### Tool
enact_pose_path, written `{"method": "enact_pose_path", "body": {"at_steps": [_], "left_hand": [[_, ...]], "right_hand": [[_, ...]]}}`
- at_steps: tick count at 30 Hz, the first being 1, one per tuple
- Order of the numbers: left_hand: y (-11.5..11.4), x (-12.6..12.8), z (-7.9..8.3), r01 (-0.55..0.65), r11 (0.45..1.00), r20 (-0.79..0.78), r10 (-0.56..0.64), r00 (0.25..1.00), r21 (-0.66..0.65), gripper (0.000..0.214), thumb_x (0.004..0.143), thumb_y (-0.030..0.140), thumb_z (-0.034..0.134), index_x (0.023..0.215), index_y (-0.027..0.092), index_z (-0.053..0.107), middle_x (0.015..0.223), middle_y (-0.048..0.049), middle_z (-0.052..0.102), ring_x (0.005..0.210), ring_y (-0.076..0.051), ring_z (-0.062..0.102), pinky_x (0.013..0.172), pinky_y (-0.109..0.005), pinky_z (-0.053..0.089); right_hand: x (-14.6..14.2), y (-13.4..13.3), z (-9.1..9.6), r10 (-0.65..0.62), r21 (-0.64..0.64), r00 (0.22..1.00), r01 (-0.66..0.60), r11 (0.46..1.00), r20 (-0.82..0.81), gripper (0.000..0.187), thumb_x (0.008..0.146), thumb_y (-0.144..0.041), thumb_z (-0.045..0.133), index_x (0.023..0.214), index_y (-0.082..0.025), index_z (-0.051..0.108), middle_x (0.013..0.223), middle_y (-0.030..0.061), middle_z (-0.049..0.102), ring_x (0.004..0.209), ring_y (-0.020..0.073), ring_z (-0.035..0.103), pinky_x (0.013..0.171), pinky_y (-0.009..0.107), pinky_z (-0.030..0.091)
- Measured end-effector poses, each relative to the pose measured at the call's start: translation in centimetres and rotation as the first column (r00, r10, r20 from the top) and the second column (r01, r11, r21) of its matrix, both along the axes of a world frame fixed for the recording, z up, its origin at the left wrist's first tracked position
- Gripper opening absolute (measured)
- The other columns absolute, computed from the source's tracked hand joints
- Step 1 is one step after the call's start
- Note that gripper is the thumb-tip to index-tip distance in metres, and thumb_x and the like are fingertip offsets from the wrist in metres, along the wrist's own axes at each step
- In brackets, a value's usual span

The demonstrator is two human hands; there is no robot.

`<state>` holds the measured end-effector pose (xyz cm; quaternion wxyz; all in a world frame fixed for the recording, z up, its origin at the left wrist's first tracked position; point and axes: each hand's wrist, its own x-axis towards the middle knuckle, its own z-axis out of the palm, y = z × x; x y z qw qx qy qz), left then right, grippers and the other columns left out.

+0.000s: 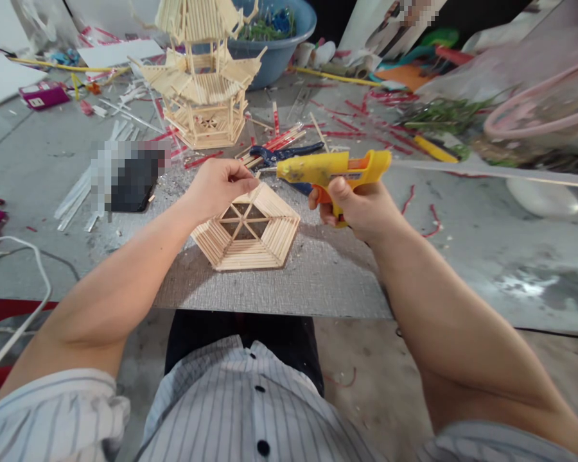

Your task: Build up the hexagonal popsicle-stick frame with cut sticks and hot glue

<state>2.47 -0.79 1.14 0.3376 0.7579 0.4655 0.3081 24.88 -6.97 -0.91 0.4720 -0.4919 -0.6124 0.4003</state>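
A yellow hot glue gun (313, 168) is gripped in my right hand (354, 202), its nozzle pointing left at the fingertips of my left hand (221, 185). Those fingers are pinched over the far edge of a hexagonal frame of thin wooden sticks (250, 255). The pale tip of a wooden stick (257, 174) shows at the pinch; the rest is hidden by the fingers. The frame lies flat on a grey board, with spokes meeting in its open middle. Behind it stands a tiered pagoda model (205, 83) built from similar sticks.
Blue-handled pliers (289, 151) lie just behind the glue gun. Clear glue sticks (79, 186) and a dark phone (132, 183) are at left. A blue basin (274, 54) stands at the back. Red scraps and a yellow cutter (436, 147) lie at right; a white cable (33, 256) hangs at left.
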Motion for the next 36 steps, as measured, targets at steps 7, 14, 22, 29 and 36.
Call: {"method": "enact_pose_path", "body": {"at_steps": [7, 14, 22, 29, 36], "left_hand": [[-0.07, -0.01, 0.1, -0.013, 1.0, -0.011, 0.013, 1.0, 0.003, 0.006, 0.073, 0.019, 0.065, 0.069, 0.015, 0.068, 0.057, 0.0041, 0.052, 0.056, -0.007, 0.041, 0.059, -0.024, 0.035], [-0.04, -0.03, 0.06, -0.002, 1.0, 0.006, 0.002, 1.0, 0.007, 0.006, 0.074, 0.02, 0.065, 0.07, 0.015, 0.068, 0.057, 0.0039, 0.052, 0.057, -0.007, 0.042, 0.062, -0.024, 0.036], [-0.02, -0.03, -0.01, -0.006, 1.0, 0.006, 0.006, 1.0, 0.012, 0.007, 0.074, 0.021, 0.066, 0.069, 0.016, 0.066, 0.057, 0.0044, 0.052, 0.057, -0.007, 0.043, 0.062, -0.024, 0.036], [-0.01, -0.05, 0.01, -0.002, 1.0, 0.02, 0.002, 1.0, 0.01, 0.006, 0.073, 0.021, 0.066, 0.069, 0.016, 0.067, 0.057, 0.0038, 0.052, 0.058, -0.008, 0.043, 0.061, -0.025, 0.035], [0.1, -0.1, -0.17, 0.005, 1.0, 0.027, -0.005, 1.0, 0.006, 0.006, 0.073, 0.021, 0.066, 0.071, 0.016, 0.068, 0.059, 0.0036, 0.053, 0.06, -0.008, 0.044, 0.064, -0.025, 0.035]], "right_hand": [[-0.06, -0.04, 0.03, -0.008, -0.031, 1.0, 0.007, 1.0, -0.014, 0.061, 0.059, -0.081, 0.062, 0.072, -0.022, 0.05, 0.06, -0.0004, 0.055, 0.037, 0.0068, 0.04, 0.031, 0.023, 0.026], [-0.23, -0.17, 0.25, -0.02, -0.044, 0.999, 0.018, 0.999, -0.045, 0.062, 0.057, -0.08, 0.065, 0.071, -0.022, 0.05, 0.059, -0.0004, 0.054, 0.036, 0.0069, 0.04, 0.032, 0.024, 0.026], [-0.58, -0.37, 0.73, -0.058, -0.084, 0.993, 0.05, 0.995, -0.099, 0.063, 0.049, -0.078, 0.071, 0.067, -0.021, 0.051, 0.055, -0.0022, 0.055, 0.033, 0.0058, 0.041, 0.03, 0.022, 0.025], [-0.07, -0.09, 0.0, -0.018, -0.02, 0.999, 0.017, 1.0, -0.034, 0.056, 0.063, -0.077, 0.064, 0.072, -0.023, 0.052, 0.057, -0.0015, 0.052, 0.035, 0.0073, 0.039, 0.031, 0.024, 0.025], [-0.35, -0.25, 0.43, -0.047, -0.065, 0.997, 0.043, 0.997, -0.058, 0.063, 0.052, -0.08, 0.068, 0.067, -0.022, 0.05, 0.047, -0.0039, 0.047, 0.033, 0.0074, 0.04, 0.03, 0.022, 0.025]]}}
